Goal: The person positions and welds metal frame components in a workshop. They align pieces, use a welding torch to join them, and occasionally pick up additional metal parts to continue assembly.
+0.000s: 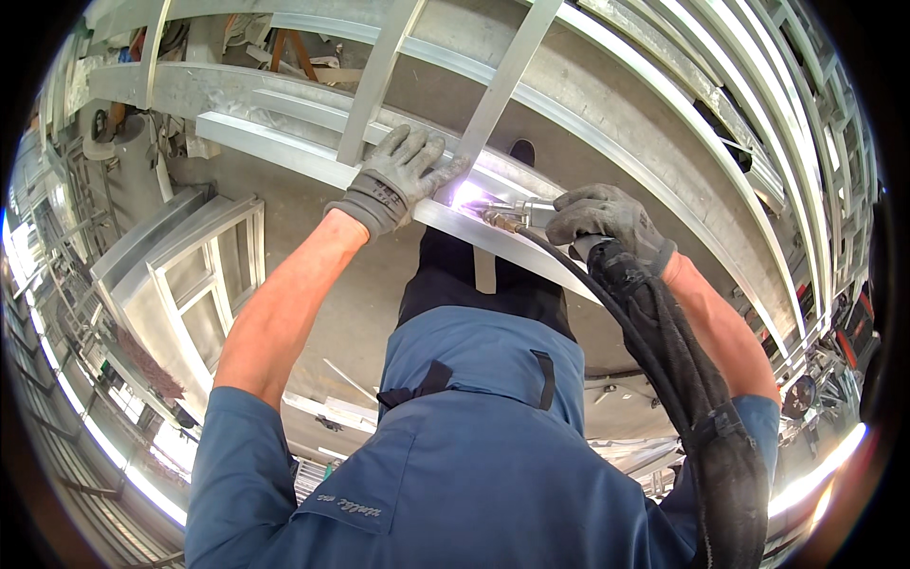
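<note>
My left hand [398,178], in a grey work glove, rests on a silver metal rail [275,150]. Its fingers stretch forward over the rail, and its thumb points toward a bright violet-white arc [467,195]. The arc glows where a slanted crosspiece [512,81] meets the rail. In my right hand [607,223], also gloved, is a welding torch [517,216], with its tip at the glow. A thick black sleeved cable [664,341] runs from the torch back along my right forearm. The glare hides the joint itself.
Long silver rails [645,104] curve across the far side and right. A smaller metal frame [194,284] stands at the left. Scrap and loose pieces [327,71] lie at the far left. My shoe [522,150] shows beyond the rail, on the concrete floor [351,303].
</note>
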Tool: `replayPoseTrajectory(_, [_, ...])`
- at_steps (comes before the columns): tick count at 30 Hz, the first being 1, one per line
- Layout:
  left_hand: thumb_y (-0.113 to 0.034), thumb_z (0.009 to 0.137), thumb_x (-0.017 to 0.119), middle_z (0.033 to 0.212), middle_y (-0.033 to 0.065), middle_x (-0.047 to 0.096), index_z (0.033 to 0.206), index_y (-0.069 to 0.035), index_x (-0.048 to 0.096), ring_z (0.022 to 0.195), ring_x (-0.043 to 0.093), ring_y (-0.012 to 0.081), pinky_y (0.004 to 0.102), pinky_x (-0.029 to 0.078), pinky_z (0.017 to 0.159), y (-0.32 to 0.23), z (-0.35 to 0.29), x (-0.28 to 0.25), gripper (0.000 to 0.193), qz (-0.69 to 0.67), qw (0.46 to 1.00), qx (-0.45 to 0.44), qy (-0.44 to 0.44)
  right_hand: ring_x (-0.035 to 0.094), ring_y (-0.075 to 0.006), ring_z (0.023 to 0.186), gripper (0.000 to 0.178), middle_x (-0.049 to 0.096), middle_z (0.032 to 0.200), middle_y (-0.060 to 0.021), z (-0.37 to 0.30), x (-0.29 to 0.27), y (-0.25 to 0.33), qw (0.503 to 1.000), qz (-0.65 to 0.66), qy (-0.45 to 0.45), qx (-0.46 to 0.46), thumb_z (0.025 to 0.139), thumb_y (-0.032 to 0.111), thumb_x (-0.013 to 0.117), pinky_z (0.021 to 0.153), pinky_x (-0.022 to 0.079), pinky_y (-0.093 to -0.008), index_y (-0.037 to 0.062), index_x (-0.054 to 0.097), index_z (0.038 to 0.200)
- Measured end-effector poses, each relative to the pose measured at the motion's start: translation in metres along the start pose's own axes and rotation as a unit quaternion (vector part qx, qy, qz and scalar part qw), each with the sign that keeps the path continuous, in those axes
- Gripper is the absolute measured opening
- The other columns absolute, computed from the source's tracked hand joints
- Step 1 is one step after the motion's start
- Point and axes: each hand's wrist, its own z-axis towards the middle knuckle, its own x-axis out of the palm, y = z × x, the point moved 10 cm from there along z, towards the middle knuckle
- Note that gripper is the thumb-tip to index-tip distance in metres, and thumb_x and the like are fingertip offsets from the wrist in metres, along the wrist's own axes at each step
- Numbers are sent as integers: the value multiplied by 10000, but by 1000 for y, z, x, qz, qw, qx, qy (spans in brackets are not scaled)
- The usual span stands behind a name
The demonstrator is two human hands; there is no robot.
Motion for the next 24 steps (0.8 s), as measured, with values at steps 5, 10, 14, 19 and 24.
replayPoseTrajectory(5, [-115, 761, 734, 1374, 150, 588, 1514, -257, 554, 1323, 538, 374, 586, 391, 1184, -1, 1, -2, 788, 1, 1000, 5, -2, 670, -308, 1185, 272, 754, 1094, -6, -3, -3, 4, 1000, 27, -8, 0, 803, 168, 759, 1046, 495, -459, 186, 759, 1074])
replayPoseTrajectory(10, [-114, 761, 743, 1346, 161, 586, 1504, -239, 555, 1311, 538, 387, 593, 401, 1165, -1, 0, -3, 776, -9, 999, 8, -30, 693, -322, 1156, 257, 777, 1079, -22, -2, -6, 12, 1000, 8, -10, -11, 801, 153, 802, 1016, 526, -456, 148, 762, 1055])
replayPoseTrajectory(14, [-115, 784, 732, 1334, 162, 585, 1487, -233, 566, 1307, 537, 387, 595, 405, 1158, -2, -1, -4, 732, -15, 999, 9, -36, 702, -328, 1146, 259, 790, 1077, -27, -4, -7, 15, 999, 19, -15, -26, 797, 152, 825, 997, 545, -450, 130, 763, 1048])
replayPoseTrajectory(19, [-113, 791, 721, 1345, 164, 584, 1445, -220, 594, 1313, 536, 386, 598, 398, 1164, -3, 2, -6, 675, -16, 999, 4, -38, 699, -328, 1153, 203, 788, 1088, -26, -8, -5, 12, 998, 47, -19, -37, 857, 181, 797, 995, 551, -457, 132, 759, 1050])
replayPoseTrajectory(24, [-135, 798, 687, 1358, 173, 593, 1397, -200, 628, 1311, 547, 392, 606, 393, 1167, -3, -2, -4, 605, -23, 998, 10, -52, 707, -332, 1092, 182, 776, 1061, -47, -12, -7, 15, 997, 67, -26, -40, 892, 195, 758, 950, 561, -463, 134, 750, 1062])
